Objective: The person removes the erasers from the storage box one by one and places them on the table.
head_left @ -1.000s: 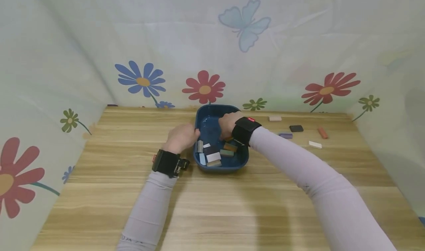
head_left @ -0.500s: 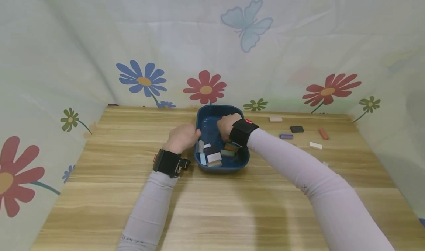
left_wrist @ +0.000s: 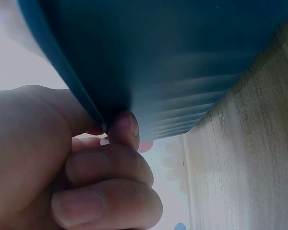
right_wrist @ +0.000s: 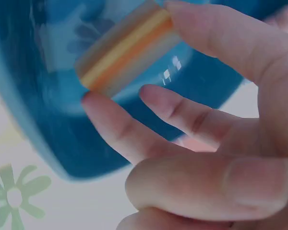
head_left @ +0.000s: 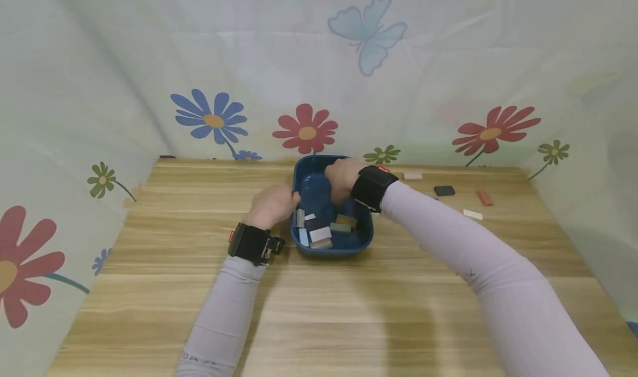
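My left hand [head_left: 272, 206] pinches the left rim of a dark blue plastic bin [head_left: 314, 191]; in the left wrist view thumb and finger meet at that rim. Inside the bin's far right part, my right hand [head_left: 343, 179] holds a small striped block [right_wrist: 127, 48] by its ends between thumb and a fingertip. It has yellow, orange and greyish-brown bands. Several small blocks lie in the near part of the bin, among them a white block [head_left: 320, 234], a dark block [head_left: 316, 223], a green block [head_left: 341, 227] and a brown block [head_left: 346, 220].
On the wooden table [head_left: 319, 310], right of the bin, lie a pale pink block [head_left: 412, 176], a black block [head_left: 444, 190], an orange-red block [head_left: 484, 197] and a white block [head_left: 473, 215]. A flower-printed curtain [head_left: 239, 50] stands behind the table.
My right hand has shifted slightly toward the bin's far end. The right forearm now covers most of the purple block on the table. My left hand stays at the rim.
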A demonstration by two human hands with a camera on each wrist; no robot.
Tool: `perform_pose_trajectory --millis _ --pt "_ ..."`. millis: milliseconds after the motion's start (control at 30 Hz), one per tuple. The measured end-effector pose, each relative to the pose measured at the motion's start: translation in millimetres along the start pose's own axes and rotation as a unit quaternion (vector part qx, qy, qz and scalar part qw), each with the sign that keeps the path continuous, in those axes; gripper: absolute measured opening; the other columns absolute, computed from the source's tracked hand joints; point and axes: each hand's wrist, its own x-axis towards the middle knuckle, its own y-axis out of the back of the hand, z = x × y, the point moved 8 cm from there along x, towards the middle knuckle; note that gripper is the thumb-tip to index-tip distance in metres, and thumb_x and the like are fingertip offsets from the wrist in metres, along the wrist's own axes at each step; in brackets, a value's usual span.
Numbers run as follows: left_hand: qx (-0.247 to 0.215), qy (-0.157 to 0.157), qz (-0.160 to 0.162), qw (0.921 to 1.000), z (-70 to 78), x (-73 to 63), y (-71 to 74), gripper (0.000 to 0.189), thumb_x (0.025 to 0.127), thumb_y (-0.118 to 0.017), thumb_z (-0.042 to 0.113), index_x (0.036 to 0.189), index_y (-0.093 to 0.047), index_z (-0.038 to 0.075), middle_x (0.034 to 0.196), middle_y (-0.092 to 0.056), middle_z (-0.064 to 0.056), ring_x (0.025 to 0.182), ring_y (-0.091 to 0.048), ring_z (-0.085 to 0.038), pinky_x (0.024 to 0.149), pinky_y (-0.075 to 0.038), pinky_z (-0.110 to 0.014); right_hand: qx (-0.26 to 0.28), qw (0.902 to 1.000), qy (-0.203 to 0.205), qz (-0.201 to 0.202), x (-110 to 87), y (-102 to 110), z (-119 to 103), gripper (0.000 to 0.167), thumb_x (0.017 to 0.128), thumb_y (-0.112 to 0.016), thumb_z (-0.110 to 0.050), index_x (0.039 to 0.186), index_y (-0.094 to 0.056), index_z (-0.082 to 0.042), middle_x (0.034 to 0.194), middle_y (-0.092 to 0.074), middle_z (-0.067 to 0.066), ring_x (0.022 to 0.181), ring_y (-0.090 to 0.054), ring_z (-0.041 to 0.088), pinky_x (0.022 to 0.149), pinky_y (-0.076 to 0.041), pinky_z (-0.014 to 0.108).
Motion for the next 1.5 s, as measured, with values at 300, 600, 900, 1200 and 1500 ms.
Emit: perform_pose_trajectory --millis 300,600,900,1200,1500 --pt "0.004 -0.001 0.005 1.0 1.7 -0.1 1.8 0.037 0.101 -0.042 0.034 0.087 -0.064 0.008 0.081 -0.061 -0.008 0.074 -0.058 -0.025 0.064 -0.045 -0.041 0.025 0.9987 -0.019 0.04 -24.5 40.6 55.8 0.03 0.081 -0.07 -0.03 0.098 -0.06 -0.008 0.088 -0.061 0.006 0.078 -0.056 0.024 0.064 -0.047 0.04" --pt "0.005 0.002 0.002 1.0 0.2 -0.1 0.2 0.038 0.102 -0.042 0.034 0.091 -0.066 0.007 0.084 -0.062 -0.008 0.076 -0.059 -0.026 0.065 -0.046 -0.042 0.025 0.9971 -0.011 0.071 -69.6 26.4 92.7 0.032 0.082 -0.073 -0.026 0.103 -0.06 -0.005 0.093 -0.063 0.009 0.077 -0.059 0.025 0.063 -0.047 0.042" --pt "0.005 -0.012 0.004 0.9999 2.9 -0.1 -1.5 0.038 0.101 -0.042 0.033 0.083 -0.064 0.008 0.079 -0.061 -0.008 0.074 -0.058 -0.025 0.063 -0.046 -0.041 0.054 0.9973 0.009 0.049 -101.5 -62.5 98.4 0.03 0.08 -0.073 -0.022 0.102 -0.061 -0.007 0.077 -0.06 0.0 0.065 -0.056 0.018 0.05 -0.044 0.04" --pt "-0.001 -0.006 0.007 1.0 0.6 0.4 -0.3 0.038 0.101 -0.041 0.034 0.084 -0.064 0.008 0.08 -0.061 -0.008 0.074 -0.058 -0.025 0.063 -0.045 -0.041 0.066 0.9964 0.036 0.039 -108.7 -104.1 87.4 0.028 0.08 -0.074 -0.021 0.1 -0.059 -0.008 0.071 -0.055 -0.001 0.061 -0.052 0.016 0.052 -0.041 0.034" --pt "0.002 -0.012 0.002 0.9999 1.6 1.6 -2.2 0.038 0.102 -0.04 0.034 0.091 -0.065 0.007 0.085 -0.062 -0.008 0.077 -0.059 -0.026 0.067 -0.047 -0.043 0.069 0.9944 0.045 0.067 -114.8 -109.2 85.0 0.028 0.08 -0.078 -0.027 0.083 -0.054 -0.013 0.069 -0.049 -0.002 0.061 -0.047 0.016 0.053 -0.036 0.031"
